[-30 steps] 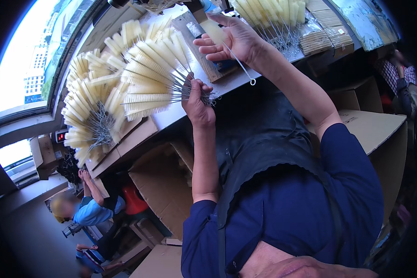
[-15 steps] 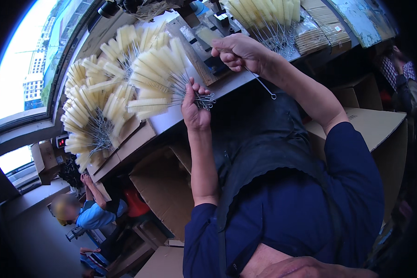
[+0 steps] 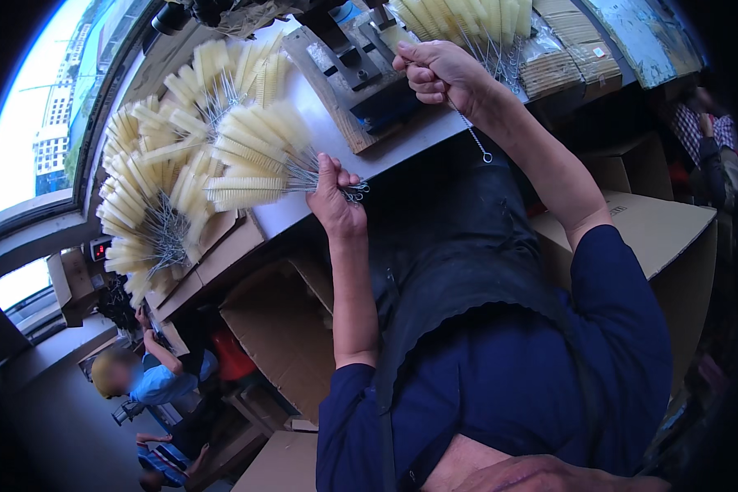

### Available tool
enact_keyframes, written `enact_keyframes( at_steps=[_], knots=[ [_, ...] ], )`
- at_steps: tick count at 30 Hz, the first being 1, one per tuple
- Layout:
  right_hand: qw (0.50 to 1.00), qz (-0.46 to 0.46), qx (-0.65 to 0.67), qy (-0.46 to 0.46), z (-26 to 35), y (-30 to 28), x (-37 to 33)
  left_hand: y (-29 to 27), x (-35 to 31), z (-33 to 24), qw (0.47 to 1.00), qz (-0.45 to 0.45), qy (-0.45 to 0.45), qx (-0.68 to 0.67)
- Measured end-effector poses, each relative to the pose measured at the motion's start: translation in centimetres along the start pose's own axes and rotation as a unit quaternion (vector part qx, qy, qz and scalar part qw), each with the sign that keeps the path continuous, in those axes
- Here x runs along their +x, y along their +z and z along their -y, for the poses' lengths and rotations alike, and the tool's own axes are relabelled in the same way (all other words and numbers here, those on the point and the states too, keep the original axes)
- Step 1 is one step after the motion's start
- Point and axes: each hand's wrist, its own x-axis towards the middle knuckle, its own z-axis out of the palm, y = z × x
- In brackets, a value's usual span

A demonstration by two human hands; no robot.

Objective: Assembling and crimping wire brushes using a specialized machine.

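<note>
Left hand (image 3: 336, 197), one: fingers wrapped tight around the stems of one bundle (image 3: 258, 152) of brushes, bristles fanned out left of the thumb, loops protruding right of the fingers, number too overlapped to count. Right hand (image 3: 443, 74), one: fingers curled closed on one brush (image 3: 471, 135), its looped stem end emerging below the fist. Heaps, two: left heap (image 3: 131, 172) beyond the bundle, right heap (image 3: 467, 18) beyond the right hand, contents uncounted.
</note>
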Motion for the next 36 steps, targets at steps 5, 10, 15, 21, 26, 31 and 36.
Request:
enact_keyframes(
  at_steps=[5,10,15,21,26,31,36],
  knots=[
    [1.0,0.003,0.0,0.013,0.6,0.0,0.1,-0.1,0.2,-0.1,1.0,-0.011,-0.002,0.002],
    [0.996,-0.018,-0.078,-0.034,2.0,-2.9,-0.1,0.6,-0.6,-0.2,0.999,-0.023,0.025,0.018],
    [0.842,-0.235,-0.44,-0.205,6.1,-4.9,0.8,0.2,-1.1,-0.5,0.998,0.038,0.006,-0.041],
    [0.876,-0.079,-0.381,-0.286,-1.1,-0.1,-0.4,0.1,-1.7,0.1,0.99,0.096,-0.044,-0.089],
    [0.984,0.071,-0.155,-0.044,-6.1,7.1,0.3,0.4,-3.8,-0.1,0.982,0.16,-0.094,-0.033],
    [0.997,0.029,-0.03,-0.066,-8.0,7.3,0.5,1.0,-5.3,-0.9,0.994,0.089,-0.064,-0.001],
    [0.983,-0.051,0.064,-0.162,-7.6,6.7,-0.7,1.7,-6.5,-0.6,0.999,0.013,-0.013,-0.03]
  ],
)
